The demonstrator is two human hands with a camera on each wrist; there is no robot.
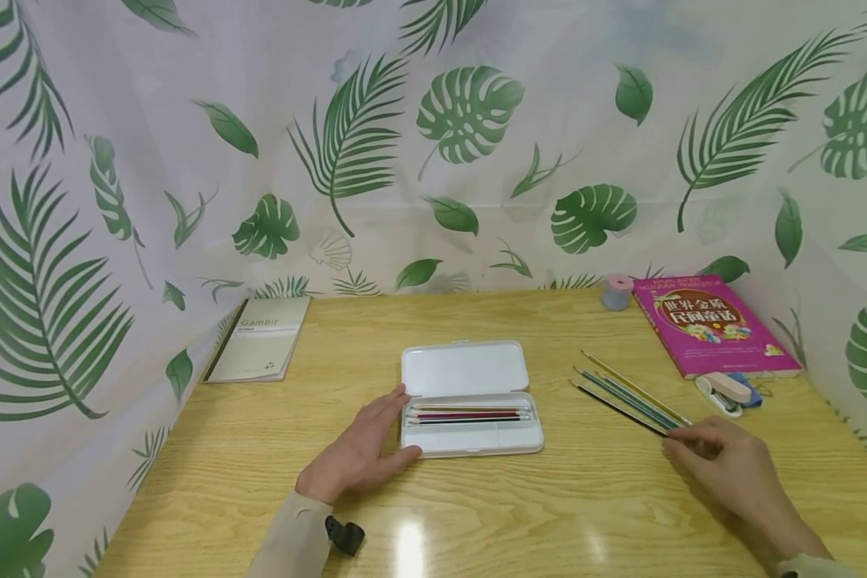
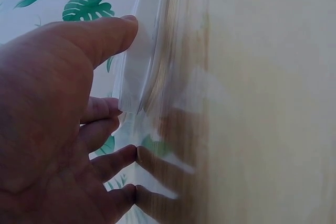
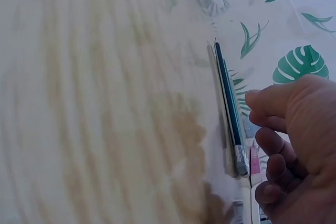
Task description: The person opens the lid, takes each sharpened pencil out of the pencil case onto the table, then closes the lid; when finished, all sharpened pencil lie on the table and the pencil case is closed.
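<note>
A white pencil case (image 1: pixel 465 369) lies with its lid raised back on the wooden table; gold, dark pink and black pencils (image 1: pixel 470 417) lie inside its rear part. My left hand (image 1: pixel 357 449) rests at its left end, thumb at the near left corner, fingers spread along the side. The left wrist view shows the thumb (image 2: pixel 107 35) touching the case edge. On the right, gold, teal and black pencils (image 1: pixel 624 397) lie loosely fanned on the table. My right hand (image 1: pixel 730 466) is at their near ends, fingers loosely curled, with no pencil visible between them in the right wrist view.
A notebook (image 1: pixel 260 341) lies at the back left. At the back right are a pink-and-grey cylindrical object (image 1: pixel 617 293) and a purple book (image 1: pixel 715 325). A pinkish eraser-like block (image 1: pixel 726 387) and small blue and white items sit before the book. Leaf-patterned cloth surrounds the table.
</note>
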